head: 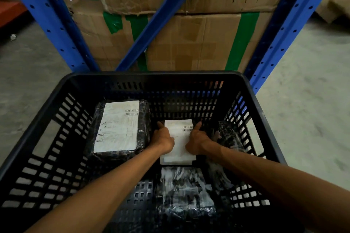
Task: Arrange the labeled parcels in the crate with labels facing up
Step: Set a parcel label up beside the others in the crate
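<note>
Parcels' setting: we are looking down at cardboard boxes [189,24] with green tape sitting behind a blue rack frame [56,24] on a concrete floor [312,100].
Crate [37,119]: black and slotted, it is standing in front of the rack and holding every parcel we are seeing.
Big parcel [117,126]: it is lying flat at the crate's left, its white barcode label facing up.
Near parcel [185,191]: it is lying in shiny black wrap closest to us, showing no label from our view.
Right parcel [229,138]: it is leaning against the right wall, dark wrap outward.
Middle parcel [180,138]: it is sitting between the big parcel and the right parcel, label facing up.
Left hand [163,139]: our grip is closing on the middle parcel's left edge, thumb stretching along it.
Right hand [197,141]: our grip is closing on the same parcel's right edge, thumb pointing away from us.
</note>
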Demonstrator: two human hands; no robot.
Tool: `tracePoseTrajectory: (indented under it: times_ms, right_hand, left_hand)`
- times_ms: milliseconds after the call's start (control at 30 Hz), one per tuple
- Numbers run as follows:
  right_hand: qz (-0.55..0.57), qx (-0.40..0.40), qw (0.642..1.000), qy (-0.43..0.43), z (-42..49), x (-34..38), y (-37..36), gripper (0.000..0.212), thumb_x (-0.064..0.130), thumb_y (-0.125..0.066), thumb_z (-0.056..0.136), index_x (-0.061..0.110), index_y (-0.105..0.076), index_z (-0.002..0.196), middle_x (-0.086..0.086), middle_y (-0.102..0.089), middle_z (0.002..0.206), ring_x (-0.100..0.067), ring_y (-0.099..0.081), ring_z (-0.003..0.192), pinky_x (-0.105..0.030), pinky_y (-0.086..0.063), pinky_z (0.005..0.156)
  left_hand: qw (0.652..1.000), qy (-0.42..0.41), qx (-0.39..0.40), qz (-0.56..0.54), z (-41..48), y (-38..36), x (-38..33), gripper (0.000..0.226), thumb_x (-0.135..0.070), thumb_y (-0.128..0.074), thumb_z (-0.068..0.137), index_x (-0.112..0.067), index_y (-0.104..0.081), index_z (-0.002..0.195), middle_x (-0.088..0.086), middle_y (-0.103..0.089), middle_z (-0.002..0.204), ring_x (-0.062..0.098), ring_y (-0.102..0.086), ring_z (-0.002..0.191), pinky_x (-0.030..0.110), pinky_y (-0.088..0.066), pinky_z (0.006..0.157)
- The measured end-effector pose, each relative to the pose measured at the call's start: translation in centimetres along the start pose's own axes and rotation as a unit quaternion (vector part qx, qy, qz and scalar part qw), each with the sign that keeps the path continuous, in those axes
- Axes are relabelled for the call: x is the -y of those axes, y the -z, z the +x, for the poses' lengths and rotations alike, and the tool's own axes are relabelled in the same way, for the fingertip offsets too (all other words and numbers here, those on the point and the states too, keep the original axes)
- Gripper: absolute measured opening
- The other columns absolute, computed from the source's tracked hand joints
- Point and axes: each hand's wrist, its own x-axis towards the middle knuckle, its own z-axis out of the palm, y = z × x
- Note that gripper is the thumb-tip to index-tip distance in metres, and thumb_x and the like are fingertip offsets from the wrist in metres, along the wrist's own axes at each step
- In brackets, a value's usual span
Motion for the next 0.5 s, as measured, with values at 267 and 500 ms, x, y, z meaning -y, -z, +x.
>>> tracePoseTrajectory:
  times_ms: [267, 500]
  right_hand:
    - [-0.156, 0.007, 0.985, 0.074, -2.7, 0.3, 3.3, 0.062, 0.019, -0.043, 0.099, -0.007, -0.022, 0.151, -0.024, -0.023, 0.16, -0.036, -0.03, 0.146, -0.038, -0.029, 0.117]
    - [-0.204, -0.013, 0.948, 0.245, -12.3, -2.5, 6.3, 0.06, 0.016, -0.065, 0.086, 0.016, -0.049, 0.144, -0.009, -0.063, 0.131, -0.025, -0.062, 0.116, -0.022, -0.046, 0.085]
  left_hand:
    - [0.997, -0.044, 0.058, 0.034, -3.4, 1.5, -1.1, 0.079, -0.009, -0.043, 0.098, -0.002, 0.011, 0.155, 0.021, -0.011, 0.163, 0.033, -0.022, 0.148, 0.033, -0.032, 0.115]
    - [0.932, -0.234, 0.138, 0.239, -10.8, 6.8, 2.1, 0.076, -0.008, -0.049, 0.094, -0.016, -0.009, 0.158, 0.011, -0.015, 0.164, 0.027, -0.018, 0.15, 0.029, -0.024, 0.117]
